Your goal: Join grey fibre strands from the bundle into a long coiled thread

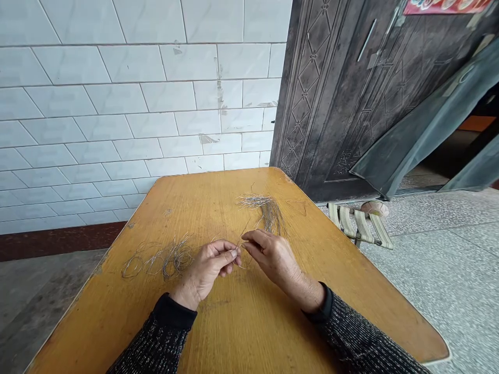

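Observation:
Over the middle of the wooden table [249,322], my left hand [212,265] pinches a thin wire [245,227] between thumb and forefinger. Close beside it on the right, my right hand [273,257] has its thumb and forefinger closed around the same wire, near the left fingertips. One end of the wire sticks up above the fingers. Left of my left hand lies a tangle of looped thin wires [171,258]. Beyond my right hand rests a bundle of loose wires [268,210], bent over, with its lower part partly hidden by that hand.
A white tiled wall [163,104] stands behind the table. To the right are a dark carved door [346,104] and a grey-green hanging curtain [432,119]. A low folding stool [362,226] with striped straps stands on the speckled floor [448,265] by the table's right edge.

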### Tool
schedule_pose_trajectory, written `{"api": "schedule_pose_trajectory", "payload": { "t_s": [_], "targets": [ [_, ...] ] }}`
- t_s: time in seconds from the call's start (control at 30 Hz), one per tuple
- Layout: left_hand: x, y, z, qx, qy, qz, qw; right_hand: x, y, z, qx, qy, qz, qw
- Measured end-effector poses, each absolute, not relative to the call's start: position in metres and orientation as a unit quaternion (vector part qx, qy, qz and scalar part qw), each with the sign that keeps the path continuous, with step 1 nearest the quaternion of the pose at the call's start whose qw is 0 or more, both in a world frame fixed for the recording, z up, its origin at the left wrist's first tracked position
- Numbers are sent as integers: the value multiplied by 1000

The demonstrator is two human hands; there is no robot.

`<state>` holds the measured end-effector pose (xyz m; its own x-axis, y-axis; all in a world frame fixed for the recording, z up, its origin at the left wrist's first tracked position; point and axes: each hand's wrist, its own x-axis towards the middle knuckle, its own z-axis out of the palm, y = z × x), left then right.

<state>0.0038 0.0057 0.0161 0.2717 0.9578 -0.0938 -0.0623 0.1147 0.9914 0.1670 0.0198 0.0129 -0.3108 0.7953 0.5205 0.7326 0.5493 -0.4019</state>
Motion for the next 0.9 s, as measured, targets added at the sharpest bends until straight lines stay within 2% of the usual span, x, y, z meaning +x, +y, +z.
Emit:
{"api": "schedule_pose_trajectory", "payload": {
  "t_s": [0.3,0.37,0.47,0.57,0.63,0.9],
  "targets": [
    [9,4,18,595,480,391,512,164,18,9,-453,-821,40,347],
    [9,4,17,588,480,401,514,163,20,7,-455,-798,94,385],
    [9,4,15,557,479,434,521,162,23,5,-446,-730,258,449],
    [9,5,15,530,484,466,517,160,26,6,-405,-656,442,458],
    [9,5,15,521,481,477,519,159,26,7,-386,-619,518,447],
    [10,5,15,440,443,517,586,157,24,12,-347,-559,582,478]
  ]
}}
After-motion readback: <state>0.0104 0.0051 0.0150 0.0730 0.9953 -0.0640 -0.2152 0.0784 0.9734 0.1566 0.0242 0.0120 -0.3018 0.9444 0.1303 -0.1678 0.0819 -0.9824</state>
